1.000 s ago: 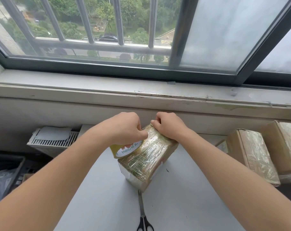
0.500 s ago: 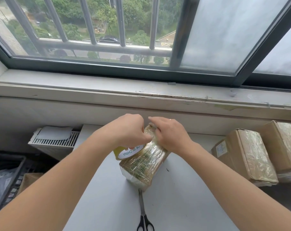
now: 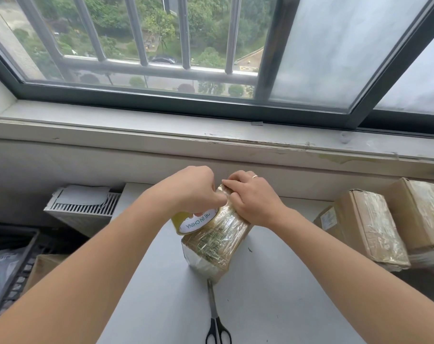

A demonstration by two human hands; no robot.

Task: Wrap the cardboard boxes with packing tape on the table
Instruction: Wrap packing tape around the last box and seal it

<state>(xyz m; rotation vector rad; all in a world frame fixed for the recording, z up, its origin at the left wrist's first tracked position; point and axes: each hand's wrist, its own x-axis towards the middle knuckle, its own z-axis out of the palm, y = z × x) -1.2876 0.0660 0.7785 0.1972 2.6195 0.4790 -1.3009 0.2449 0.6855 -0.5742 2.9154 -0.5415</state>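
Work piece: cardboard box (image 3: pixel 216 242), standing on end and tilted on the white table (image 3: pixel 273 299), mid-table, just beyond the scissors (image 3: pixel 217 321).
Left hand (image 3: pixel 193 189): clenched round the tape roll (image 3: pixel 196 222), which is held against the box's upper left side.
Right hand (image 3: pixel 253 197): released, lying over the box's far top end and pressing the tape down; it grasps nothing.
Done: the box's visible faces are glossy with tape. 2 wrapped boxes (image 3: pixel 367 229) (image 3: pixel 424 214) lie at the table's right edge, well apart from the work piece.
In hand: in my judgement, laying a strip over the top end.
Left: smoothing and cutting this strip; the scissors lie untouched. Hidden faces cannot be checked.
Open item: a bare carton (image 3: pixel 44 266) sits low at left, off the table; whether it belongs to the job cannot be told.
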